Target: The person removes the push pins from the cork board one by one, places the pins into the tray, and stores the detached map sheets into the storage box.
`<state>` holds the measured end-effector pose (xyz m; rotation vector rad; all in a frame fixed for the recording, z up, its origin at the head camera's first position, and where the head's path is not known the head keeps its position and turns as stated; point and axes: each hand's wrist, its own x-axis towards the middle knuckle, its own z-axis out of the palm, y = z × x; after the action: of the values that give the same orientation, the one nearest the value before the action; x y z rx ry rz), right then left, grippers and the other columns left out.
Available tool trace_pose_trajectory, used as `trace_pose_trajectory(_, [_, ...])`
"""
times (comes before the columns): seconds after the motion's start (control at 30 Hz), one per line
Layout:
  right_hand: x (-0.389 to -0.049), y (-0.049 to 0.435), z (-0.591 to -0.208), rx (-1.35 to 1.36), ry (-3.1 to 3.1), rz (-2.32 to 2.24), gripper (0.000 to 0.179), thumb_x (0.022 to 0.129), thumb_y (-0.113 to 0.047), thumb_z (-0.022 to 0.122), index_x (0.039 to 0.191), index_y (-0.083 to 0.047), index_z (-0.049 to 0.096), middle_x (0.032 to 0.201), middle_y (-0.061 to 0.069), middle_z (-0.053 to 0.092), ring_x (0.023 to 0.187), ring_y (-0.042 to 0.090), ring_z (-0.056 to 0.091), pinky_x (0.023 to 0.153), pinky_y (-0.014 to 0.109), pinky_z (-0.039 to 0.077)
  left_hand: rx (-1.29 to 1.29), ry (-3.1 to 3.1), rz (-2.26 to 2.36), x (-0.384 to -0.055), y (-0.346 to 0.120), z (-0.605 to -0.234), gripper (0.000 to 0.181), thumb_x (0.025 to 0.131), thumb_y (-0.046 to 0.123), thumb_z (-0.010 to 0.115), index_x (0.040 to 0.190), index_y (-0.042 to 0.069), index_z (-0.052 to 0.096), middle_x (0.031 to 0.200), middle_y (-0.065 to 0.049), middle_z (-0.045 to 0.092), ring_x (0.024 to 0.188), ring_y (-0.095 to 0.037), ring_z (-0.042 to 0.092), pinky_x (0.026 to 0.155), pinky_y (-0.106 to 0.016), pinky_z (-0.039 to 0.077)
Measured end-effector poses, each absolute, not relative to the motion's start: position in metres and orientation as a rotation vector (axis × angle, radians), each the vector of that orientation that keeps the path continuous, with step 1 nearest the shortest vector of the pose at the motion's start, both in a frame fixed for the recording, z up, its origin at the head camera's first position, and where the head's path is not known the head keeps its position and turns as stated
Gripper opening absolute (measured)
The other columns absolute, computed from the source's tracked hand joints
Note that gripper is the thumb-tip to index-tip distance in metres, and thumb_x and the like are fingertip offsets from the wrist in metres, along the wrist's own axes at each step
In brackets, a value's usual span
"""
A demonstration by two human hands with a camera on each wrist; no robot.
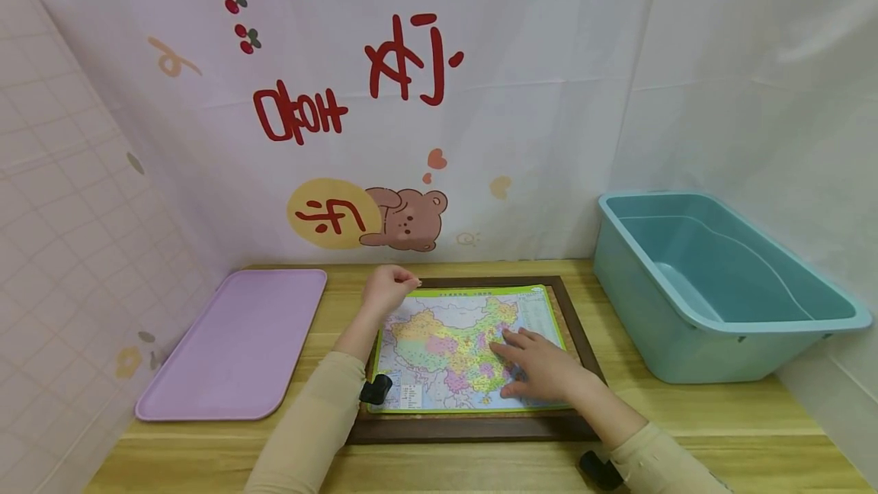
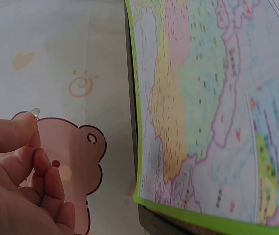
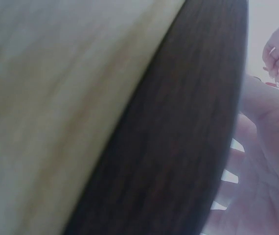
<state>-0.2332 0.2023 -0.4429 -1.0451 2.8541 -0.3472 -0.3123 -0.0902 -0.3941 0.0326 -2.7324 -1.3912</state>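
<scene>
A map sheet [image 1: 439,349] with a green border lies on a cork board with a dark wooden frame [image 1: 473,428]. At the map's upper left corner my left hand [image 1: 387,288] pinches a small clear pushpin [image 2: 35,112] between thumb and index finger. Its point is hidden by the fingers. My right hand [image 1: 538,363] rests with spread fingers on the right part of the map. From the right wrist, the palm of this hand [image 3: 271,156] shows beside the blurred dark frame edge [image 3: 174,122].
On the left of the wooden table [image 1: 686,410] lies a pink tray [image 1: 236,341]. A deep light-blue bin [image 1: 686,326] stands at the right. Behind the board hangs a white printed cloth [image 1: 535,136].
</scene>
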Motion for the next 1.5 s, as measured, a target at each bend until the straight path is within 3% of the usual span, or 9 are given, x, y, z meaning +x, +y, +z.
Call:
trace_pose_trajectory(0.67, [-0.233,0.202,-0.441,-1.018,2.862,-0.342,0.078,0.084,-0.048,0.073,0.145,-0.005,0.049,0.15,0.026,0.039,0.132,0.054,0.037,0.103,0.063,0.036,0.096,-2.696,-1.392,-0.32,-0.137,-0.389,0.02,0.095,0.015,0.066,0.1,-0.004,0.071,0.102,-0.018,0.067,0.093,-0.033,0.059,0.085,-0.047,0.049])
trace_pose_trajectory(1.5, [-0.232,0.201,-0.443,-1.015,2.863,-0.342,0.08,0.083,-0.051,0.072,0.146,-0.007,0.049,0.15,0.025,0.039,0.131,0.055,0.037,0.102,0.064,0.037,0.359,-2.705,-1.338,-0.314,-0.217,-0.384,0.032,0.098,0.023,0.061,0.112,-0.004,0.068,0.122,-0.022,0.061,0.114,-0.038,0.051,0.095,-0.052,0.039])
